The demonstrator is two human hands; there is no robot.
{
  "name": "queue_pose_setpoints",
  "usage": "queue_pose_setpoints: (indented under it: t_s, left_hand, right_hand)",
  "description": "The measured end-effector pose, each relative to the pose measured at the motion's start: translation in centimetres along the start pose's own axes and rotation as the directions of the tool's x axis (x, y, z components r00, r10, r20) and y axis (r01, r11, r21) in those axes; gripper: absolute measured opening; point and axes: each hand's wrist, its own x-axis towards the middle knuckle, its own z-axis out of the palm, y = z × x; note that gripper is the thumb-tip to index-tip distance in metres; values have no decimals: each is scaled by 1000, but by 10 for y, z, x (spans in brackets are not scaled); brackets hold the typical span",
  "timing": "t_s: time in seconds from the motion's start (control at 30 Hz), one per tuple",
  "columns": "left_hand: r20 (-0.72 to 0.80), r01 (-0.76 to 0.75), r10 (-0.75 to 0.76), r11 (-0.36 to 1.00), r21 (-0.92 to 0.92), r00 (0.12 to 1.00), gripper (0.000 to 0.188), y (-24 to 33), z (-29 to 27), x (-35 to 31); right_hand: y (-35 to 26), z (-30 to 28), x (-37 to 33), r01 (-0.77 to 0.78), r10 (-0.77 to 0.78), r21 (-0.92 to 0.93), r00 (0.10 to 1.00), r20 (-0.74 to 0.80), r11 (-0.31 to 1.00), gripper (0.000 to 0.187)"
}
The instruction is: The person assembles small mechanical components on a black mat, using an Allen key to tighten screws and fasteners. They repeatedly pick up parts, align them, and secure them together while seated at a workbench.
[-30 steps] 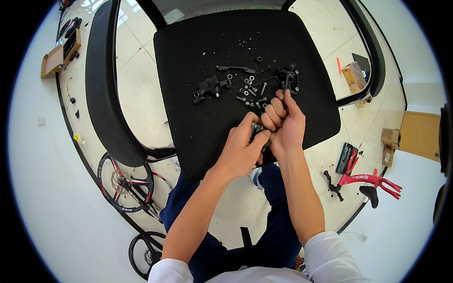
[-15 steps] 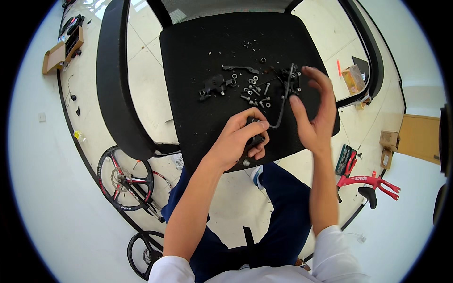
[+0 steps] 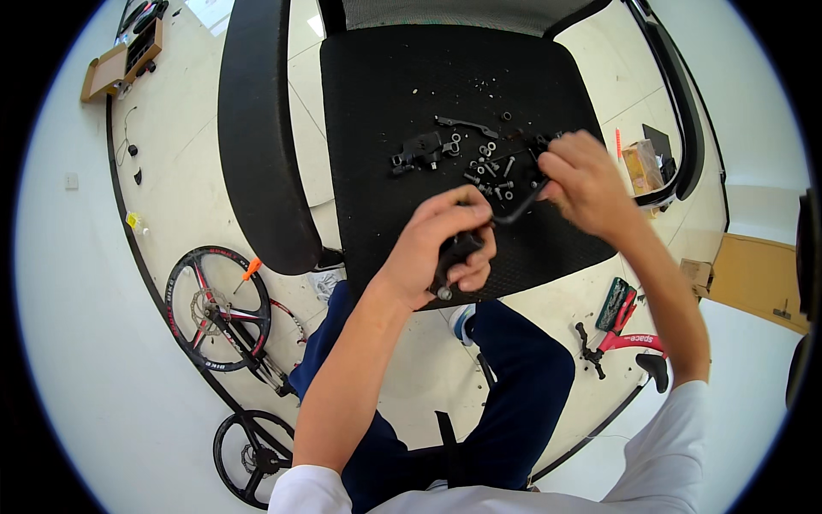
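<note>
My left hand (image 3: pixel 445 244) is closed around a black metal part (image 3: pixel 461 248), held over the front of the seat; a silver bolt end sticks out at its lower tip. A black hex key (image 3: pixel 521 208) runs from the part up to my right hand (image 3: pixel 586 180), whose fingers grip its long arm. Where the key's short end meets the part is hidden by my left fingers. On the seat lie a black brake caliper (image 3: pixel 421 152), a flat black bracket (image 3: pixel 467 127) and several loose bolts and washers (image 3: pixel 492 176). More dark parts (image 3: pixel 538 141) sit partly behind my right hand.
The black chair seat (image 3: pixel 385 68) has an armrest (image 3: pixel 257 128) on its left. Bicycle wheels (image 3: pixel 218 308) and an orange-handled screwdriver (image 3: pixel 250 270) are at lower left. A red bicycle frame (image 3: pixel 629 341) lies at right, near cardboard boxes (image 3: pixel 698 276).
My right hand has gone from open beside the hex key to closed on it. The key's long arm has swung to the right. The view has shifted, while my left hand keeps its hold.
</note>
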Motion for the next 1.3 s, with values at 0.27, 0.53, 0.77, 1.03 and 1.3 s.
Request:
queue_pose_setpoints:
  t_s: [0.27, 0.53, 0.77, 1.03, 1.3]
  left_hand:
    - [-212, -325, 662, 591, 739, 719, 11, -20, -22, 27]
    - [48, -182, 515, 213, 960, 856, 12, -14, -17, 10]
    - [-25, -179, 513, 345, 921, 858, 14, -18, -13, 12]
    - [-127, -116, 330, 627, 770, 935, 20, -21, -12, 8]
    - [-51, -152, 250, 724, 673, 967, 19, -21, -5, 5]
  right_hand:
    - [-122, 70, -13, -654, 524, 752, 614, 590, -82, 61]
    - [-116, 6, -28, -662, 43, 441, 526, 850, -607, 45]
    - [-137, -37, -35, -413, 346, 627, 909, 234, 661, 29]
    - [-100, -42, -3, 126, -71, 218, 967, -246, 968, 21]
    - [-27, -30, 18, -456, 664, 877, 704, 253, 150, 32]
